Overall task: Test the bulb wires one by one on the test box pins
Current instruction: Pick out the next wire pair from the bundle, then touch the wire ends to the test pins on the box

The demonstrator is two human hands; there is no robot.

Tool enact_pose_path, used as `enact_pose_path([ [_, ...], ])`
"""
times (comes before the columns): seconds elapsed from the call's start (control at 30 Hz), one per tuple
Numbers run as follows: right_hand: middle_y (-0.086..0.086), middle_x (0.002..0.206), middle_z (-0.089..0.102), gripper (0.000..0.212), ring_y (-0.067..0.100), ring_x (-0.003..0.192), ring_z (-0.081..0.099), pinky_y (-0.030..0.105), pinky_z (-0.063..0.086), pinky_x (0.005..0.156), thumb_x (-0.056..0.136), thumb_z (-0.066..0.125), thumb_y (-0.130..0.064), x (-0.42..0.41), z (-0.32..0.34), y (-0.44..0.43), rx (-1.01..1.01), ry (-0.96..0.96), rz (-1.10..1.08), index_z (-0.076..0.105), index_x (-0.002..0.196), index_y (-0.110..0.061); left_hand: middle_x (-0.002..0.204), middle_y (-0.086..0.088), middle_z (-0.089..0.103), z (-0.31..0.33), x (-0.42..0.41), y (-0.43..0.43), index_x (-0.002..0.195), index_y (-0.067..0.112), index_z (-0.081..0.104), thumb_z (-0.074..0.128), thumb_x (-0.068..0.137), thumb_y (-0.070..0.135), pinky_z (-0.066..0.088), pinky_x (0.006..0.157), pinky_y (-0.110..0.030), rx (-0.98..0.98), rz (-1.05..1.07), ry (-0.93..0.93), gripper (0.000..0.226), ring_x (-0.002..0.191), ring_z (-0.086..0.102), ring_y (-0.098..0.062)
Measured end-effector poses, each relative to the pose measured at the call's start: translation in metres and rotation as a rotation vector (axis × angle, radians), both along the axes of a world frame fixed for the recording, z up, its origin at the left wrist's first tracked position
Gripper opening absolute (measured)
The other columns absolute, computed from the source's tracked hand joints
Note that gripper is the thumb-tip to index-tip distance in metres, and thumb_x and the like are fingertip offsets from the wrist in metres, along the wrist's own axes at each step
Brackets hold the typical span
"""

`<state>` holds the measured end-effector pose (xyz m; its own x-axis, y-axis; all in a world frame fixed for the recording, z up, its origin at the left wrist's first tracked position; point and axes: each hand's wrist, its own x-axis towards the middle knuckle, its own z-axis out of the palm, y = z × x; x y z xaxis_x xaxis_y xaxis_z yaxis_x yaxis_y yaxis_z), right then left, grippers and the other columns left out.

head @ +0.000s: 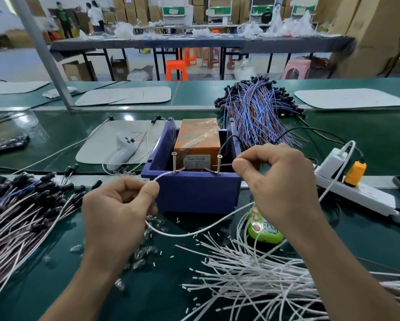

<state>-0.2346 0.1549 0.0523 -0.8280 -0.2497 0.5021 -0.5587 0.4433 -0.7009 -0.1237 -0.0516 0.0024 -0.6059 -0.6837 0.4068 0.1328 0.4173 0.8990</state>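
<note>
White and thin, the bulb wire [194, 233] sags in a loop between the hands over the near middle of the green bench [55, 286]; the left hand [120, 212] pinches one end onto the left screw pin [174, 163] at the front rim of the blue test box [192, 193]; the right hand [282, 181], well apart from it, pinches a reddish lead tip at the right screw pin [219, 164]; no bulb shows in either grip. This looks like one wire mid-test; next, both ends must come off the pins and a fresh wire be drawn singly from the tangled white pile [263, 286] at the near right edge.
</note>
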Motion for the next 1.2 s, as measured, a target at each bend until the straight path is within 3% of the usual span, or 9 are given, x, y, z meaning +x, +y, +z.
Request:
enact_pose_path([
  [0.13,-0.005,0.077,0.067,0.021,0.023,0.083,0.062,0.045,0.052,0.08,0.085,0.08,-0.032,-0.002,0.001,0.002,-0.036,0.016,-0.026,0.069,0.071,-0.042,0.053,0.002,0.069,0.001,-0.001,0.004,0.075,0.031,0.076,0.081,0.086,0.018,0.046,0.043,-0.015,-0.047,0.04,0.0,0.018,0.042,0.062,-0.012],
  [0.3,-0.004,0.076,0.067,0.02,0.024,0.081,0.062,0.043,0.051,0.079,0.085,0.08,-0.033,-0.002,0.001,0.002,-0.034,0.008,-0.026,0.07,0.069,-0.041,0.057,0.012,0.069,0.004,-0.001,0.006,0.077,0.038,0.074,0.076,0.081,0.04,0.051,0.041,-0.027,-0.112,0.124,-0.004,0.005,0.046,0.066,-0.015],
  [0.4,-0.009,0.07,0.066,0.019,0.019,0.077,0.061,0.038,0.049,0.074,0.085,0.081,-0.031,-0.002,0.0,0.002,-0.028,0.02,-0.03,0.072,0.069,-0.037,0.057,0.015,0.067,0.006,-0.001,0.004,0.078,0.04,0.072,0.073,0.079,0.046,0.048,0.043,-0.021,-0.15,0.157,-0.014,0.006,0.044,0.061,-0.008],
  [0.5,-0.015,0.067,0.065,0.024,0.013,0.072,0.059,0.03,0.043,0.067,0.085,0.081,-0.029,-0.001,0.0,0.002,-0.026,0.024,-0.027,0.069,0.067,-0.038,0.055,0.018,0.065,0.008,-0.003,0.006,0.079,0.04,0.071,0.073,0.078,0.046,0.04,0.044,-0.011,-0.179,0.168,-0.025,0.006,0.042,0.056,-0.004],
  [0.7,-0.014,0.06,0.064,0.015,0.005,0.058,0.048,0.025,0.034,0.061,0.085,0.081,-0.028,-0.001,0.0,0.002,-0.022,0.018,-0.007,0.076,0.071,-0.029,0.051,0.013,0.064,0.009,-0.007,0.009,0.076,0.037,0.072,0.075,0.078,0.042,0.039,0.04,-0.015,-0.14,0.151,-0.031,0.006,0.038,0.05,-0.003],
  [1.07,-0.009,0.068,0.067,0.017,0.012,0.066,0.057,0.029,0.041,0.066,0.085,0.081,-0.029,0.001,0.003,0.001,-0.024,0.025,-0.018,0.073,0.071,-0.034,0.047,0.009,0.062,0.01,-0.01,0.01,0.076,0.035,0.071,0.075,0.079,0.04,0.036,0.038,-0.015,-0.1,0.168,-0.062,0.006,0.036,0.045,-0.006],
  [1.2,-0.006,0.068,0.067,0.015,0.011,0.062,0.055,0.028,0.039,0.065,0.085,0.081,-0.029,0.002,0.002,0.001,-0.014,0.015,-0.014,0.075,0.071,-0.032,0.046,0.007,0.062,0.011,-0.01,0.01,0.063,0.025,0.07,0.077,0.082,0.035,0.037,0.037,-0.017,-0.092,0.173,-0.07,0.022,0.035,0.046,-0.008],
])
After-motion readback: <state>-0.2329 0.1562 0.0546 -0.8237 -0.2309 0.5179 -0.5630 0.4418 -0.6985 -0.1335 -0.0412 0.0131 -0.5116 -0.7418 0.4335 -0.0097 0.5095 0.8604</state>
